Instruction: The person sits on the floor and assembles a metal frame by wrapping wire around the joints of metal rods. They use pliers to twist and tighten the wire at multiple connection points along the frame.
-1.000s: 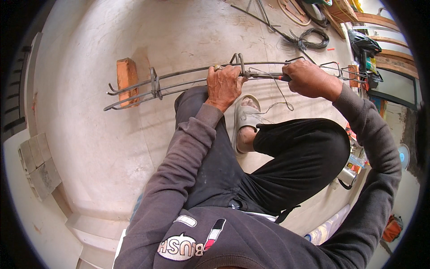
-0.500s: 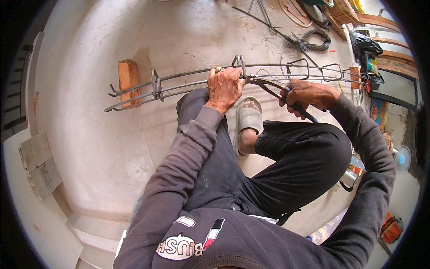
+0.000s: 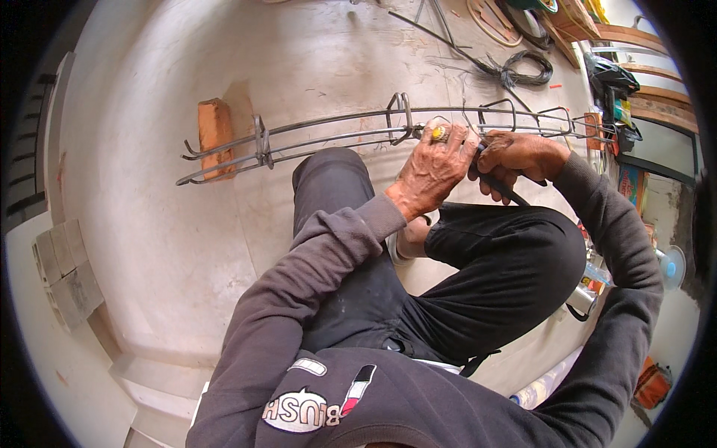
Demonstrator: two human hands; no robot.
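A long cage of steel rebar rods (image 3: pixel 328 119) with bent stirrups (image 3: pixel 262 142) lies across in front of my knees. My right hand (image 3: pixel 519 158) is closed around the dark handles of pliers (image 3: pixel 502 188); the jaws are hidden behind my left hand. My left hand (image 3: pixel 435 166), wearing a ring with a yellow stone (image 3: pixel 438 133), is bent inward against the pliers, at the near rods. Its fingertips are mostly hidden, and what they grip does not show. Thin tie wire (image 3: pixel 464 104) sticks up just beyond the left hand.
An orange brick (image 3: pixel 214 134) supports the cage's left end; another brick (image 3: pixel 592 128) is at its right end. A coil of dark wire (image 3: pixel 509 76) and loose rods (image 3: pixel 426 33) lie farther off. Grey blocks (image 3: pixel 66 272) stand at the left. Bags (image 3: pixel 609 75) crowd the right side.
My left hand has let go of the rods beside the middle stirrup and moved right to the pliers. The pliers' jaws have come away from that stirrup. My right hand has hardly moved.
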